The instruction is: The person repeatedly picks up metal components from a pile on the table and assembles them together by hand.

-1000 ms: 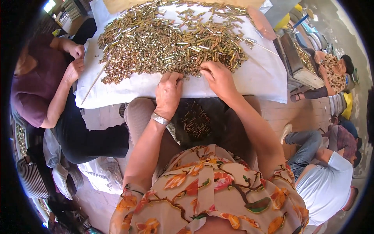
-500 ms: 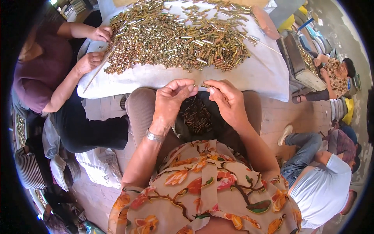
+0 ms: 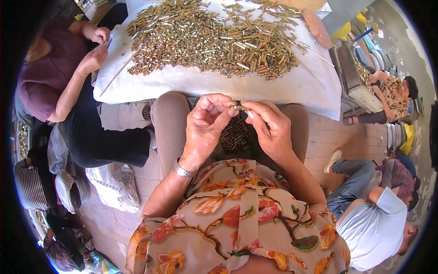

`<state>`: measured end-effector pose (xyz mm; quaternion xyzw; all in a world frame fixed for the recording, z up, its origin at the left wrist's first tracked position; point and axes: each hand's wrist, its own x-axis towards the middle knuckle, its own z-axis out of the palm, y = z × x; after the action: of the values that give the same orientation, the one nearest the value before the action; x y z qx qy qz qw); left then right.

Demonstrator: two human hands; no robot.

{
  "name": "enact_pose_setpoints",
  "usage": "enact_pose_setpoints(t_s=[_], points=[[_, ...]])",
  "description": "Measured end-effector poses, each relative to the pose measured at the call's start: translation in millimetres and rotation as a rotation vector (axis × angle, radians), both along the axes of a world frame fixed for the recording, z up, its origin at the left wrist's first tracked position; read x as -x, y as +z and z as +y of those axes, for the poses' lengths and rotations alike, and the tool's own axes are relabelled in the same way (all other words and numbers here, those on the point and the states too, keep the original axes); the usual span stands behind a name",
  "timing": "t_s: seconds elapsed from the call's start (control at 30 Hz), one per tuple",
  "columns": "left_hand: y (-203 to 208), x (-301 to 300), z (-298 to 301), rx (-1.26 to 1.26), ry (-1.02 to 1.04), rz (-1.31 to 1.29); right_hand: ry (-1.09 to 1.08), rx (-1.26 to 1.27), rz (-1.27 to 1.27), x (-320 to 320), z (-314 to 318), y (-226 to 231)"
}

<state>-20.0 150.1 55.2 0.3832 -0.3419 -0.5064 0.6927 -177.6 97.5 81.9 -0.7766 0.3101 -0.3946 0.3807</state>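
Over my lap, my left hand [image 3: 204, 125] and my right hand [image 3: 272, 128] meet fingertip to fingertip. Between my right thumb and fingers lies a short, slim brass-coloured bolt [image 3: 242, 108]. My left thumb and finger pinch at its left end, on a small metal piece mostly hidden by the fingertips; it may be a nut. Below the hands, between my knees, a dark container holds a heap of similar slim bolts [image 3: 235, 136]. Beyond them, a large pile of brass-coloured nuts and sleeves [image 3: 182, 45] covers much of a white-clothed table [image 3: 182, 86].
A thin stick [image 3: 119, 75] lies at the pile's left edge, another at its right. At the left sits a person in a purple top [image 3: 54, 73], hands together by the table. More people sit at the right. A white plastic bag [image 3: 114, 187] rests on the floor.
My hands, slightly apart before, have come together at the bolt. The co-worker at the left has drawn both hands back from the pile. The view has shifted slightly.
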Motion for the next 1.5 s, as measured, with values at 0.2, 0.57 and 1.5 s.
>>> enact_pose_setpoints(t_s=[0.2, 0.57, 1.5], points=[[3.2, 4.1, 5.9, 0.056, 0.079, -0.106, 0.028, -0.07, -0.071, 0.5, 2.6, -2.0], [2.8, -6.3, 8.2, 0.132, 0.011, -0.292, 0.142, -0.067, 0.025, 9.8, -6.9, 6.3], [-24.5, -10.2, -10.8, -0.217, -0.413, 0.372, 0.243, -0.523, -0.114, 17.8, -24.7, -17.7]])
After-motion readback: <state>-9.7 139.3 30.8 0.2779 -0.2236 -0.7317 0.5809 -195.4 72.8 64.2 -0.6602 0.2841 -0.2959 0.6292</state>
